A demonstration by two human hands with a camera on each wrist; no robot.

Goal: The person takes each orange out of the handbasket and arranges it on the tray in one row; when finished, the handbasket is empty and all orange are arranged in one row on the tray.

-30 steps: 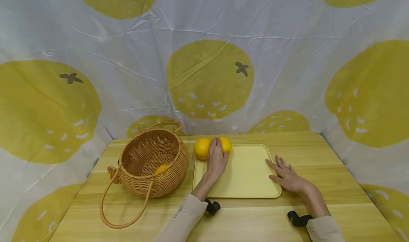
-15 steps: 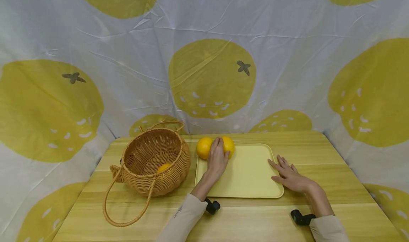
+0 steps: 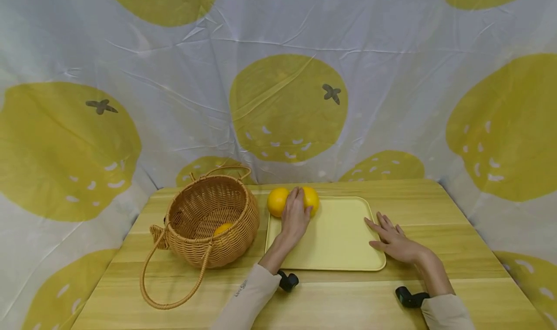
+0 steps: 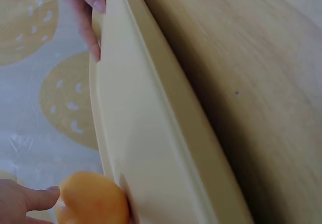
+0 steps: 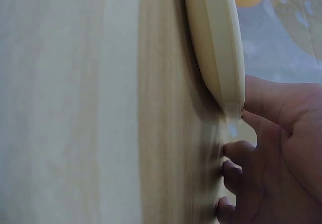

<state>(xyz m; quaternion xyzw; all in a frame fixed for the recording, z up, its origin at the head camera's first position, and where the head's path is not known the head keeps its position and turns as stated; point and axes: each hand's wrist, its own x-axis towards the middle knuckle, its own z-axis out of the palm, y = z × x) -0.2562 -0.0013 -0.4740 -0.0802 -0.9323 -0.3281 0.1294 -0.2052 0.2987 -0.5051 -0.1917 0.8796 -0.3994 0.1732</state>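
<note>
In the head view my left hand [image 3: 295, 220] reaches over the back left corner of a pale yellow tray [image 3: 335, 240]. It holds an orange [image 3: 311, 200], thumb on the near right side and fingers along the left. A second orange [image 3: 277, 202] lies just left of those fingers, at the tray's corner. The left wrist view shows the thumb against the held orange [image 4: 93, 199]; the other fingers are out of sight there. My right hand [image 3: 398, 243] lies with fingers spread at the tray's right edge, its thumb and forefinger touching the rim [image 5: 234, 58].
A round wicker basket [image 3: 250, 223] stands left of the tray, an orange [image 3: 223, 229] inside it. Its long handle [image 3: 148, 291] hangs toward the front. All rest on a wooden table [image 3: 348, 301], with a fruit-print cloth [image 3: 383, 102] behind and at both sides.
</note>
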